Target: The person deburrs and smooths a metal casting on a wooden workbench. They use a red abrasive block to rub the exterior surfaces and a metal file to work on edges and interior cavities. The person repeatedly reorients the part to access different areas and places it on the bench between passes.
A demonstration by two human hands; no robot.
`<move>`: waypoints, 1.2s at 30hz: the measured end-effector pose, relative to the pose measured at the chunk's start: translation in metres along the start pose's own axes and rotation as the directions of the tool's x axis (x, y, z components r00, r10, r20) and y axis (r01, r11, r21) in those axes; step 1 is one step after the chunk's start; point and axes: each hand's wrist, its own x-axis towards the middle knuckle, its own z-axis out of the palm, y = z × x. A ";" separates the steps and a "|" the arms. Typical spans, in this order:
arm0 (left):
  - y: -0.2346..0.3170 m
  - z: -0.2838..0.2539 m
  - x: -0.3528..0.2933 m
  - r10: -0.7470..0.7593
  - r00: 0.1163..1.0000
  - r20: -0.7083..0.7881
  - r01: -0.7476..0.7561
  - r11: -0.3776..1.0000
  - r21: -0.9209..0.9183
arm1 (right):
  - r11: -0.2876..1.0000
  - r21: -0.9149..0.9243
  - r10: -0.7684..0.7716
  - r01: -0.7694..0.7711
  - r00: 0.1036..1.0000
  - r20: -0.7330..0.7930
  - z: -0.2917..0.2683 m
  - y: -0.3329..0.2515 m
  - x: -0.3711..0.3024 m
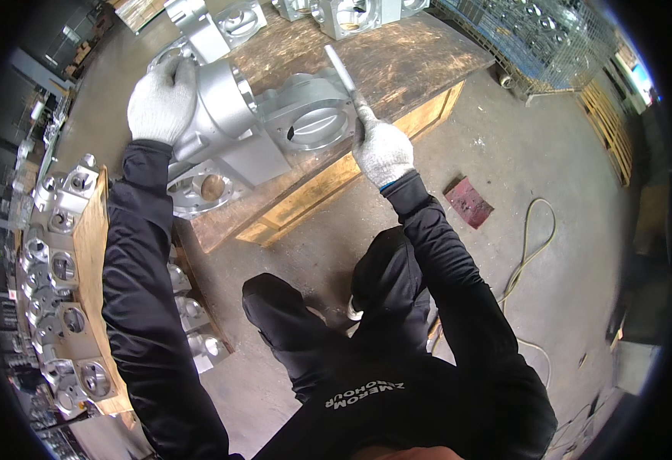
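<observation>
A large silver metal casting [225, 103] with a round barrel and a square base rests on the worn wooden bench. My left hand [162, 106], in a white knit glove, grips its far left side; some of the fingertips are hidden. In my right hand [382, 149], also gloved, is a slim, flat, pale file-like tool [340, 69]. Its tip points up and away, and my index finger lies stretched along it. Just left of that hand, a casting [313, 123] with a big round bore sits beside the first one. Another casting with a round opening [202, 190] lies at the near left edge.
More castings [351, 19] stand along the far side of the bench [390, 61]. A wire mesh cage [535, 46] with metal bits stands at the far right. Several castings fill a wooden pallet [95, 230] at left. A dark red sheet [468, 202] and a hose [526, 245] lie on the floor.
</observation>
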 end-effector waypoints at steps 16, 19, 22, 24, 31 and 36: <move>-0.002 0.001 0.000 -0.046 0.999 -0.016 0.044 0.992 -0.114 | 0.702 0.491 0.087 -0.516 0.747 0.660 -0.030 0.070 0.057; 0.000 0.000 0.000 -0.102 0.994 0.032 0.104 0.990 -0.093 | 0.623 0.526 0.045 -0.579 0.698 0.715 -0.024 0.072 0.065; 0.001 0.001 -0.003 -0.105 0.994 0.017 0.107 0.983 -0.151 | 0.718 0.496 0.023 -0.489 0.728 0.686 -0.019 0.073 0.065; 0.003 0.002 -0.004 -0.095 0.995 -0.037 0.087 0.982 -0.168 | 0.565 0.572 0.048 -0.595 0.715 0.697 -0.016 0.074 0.066; 0.006 0.000 -0.004 -0.045 0.999 -0.015 0.040 0.969 -0.244 | 0.519 0.635 -0.071 -0.571 0.712 0.698 -0.003 0.090 0.089; 0.008 -0.001 -0.004 0.006 0.999 -0.049 -0.016 0.979 -0.201 | 0.672 0.669 -0.142 -0.317 0.831 0.537 0.026 0.103 0.087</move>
